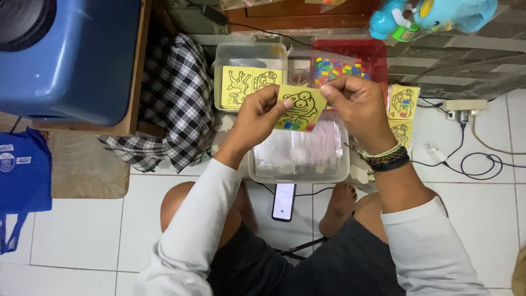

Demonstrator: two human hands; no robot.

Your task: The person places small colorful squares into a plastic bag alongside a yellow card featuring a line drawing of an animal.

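Frame centre, left to right: left hand pinching left edge of yellow picture card; right hand pinching its top right corner. Card held above clear plastic tub. Likely light, thin, bendable; best gripped by edges.

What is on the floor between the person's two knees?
A phone lies face up on the white tiles, with a dark cable running past it, seen in the head view.

The person wears white long sleeves, dark grey shorts and stacked bracelets (dark beaded, one pale green) on the right wrist.
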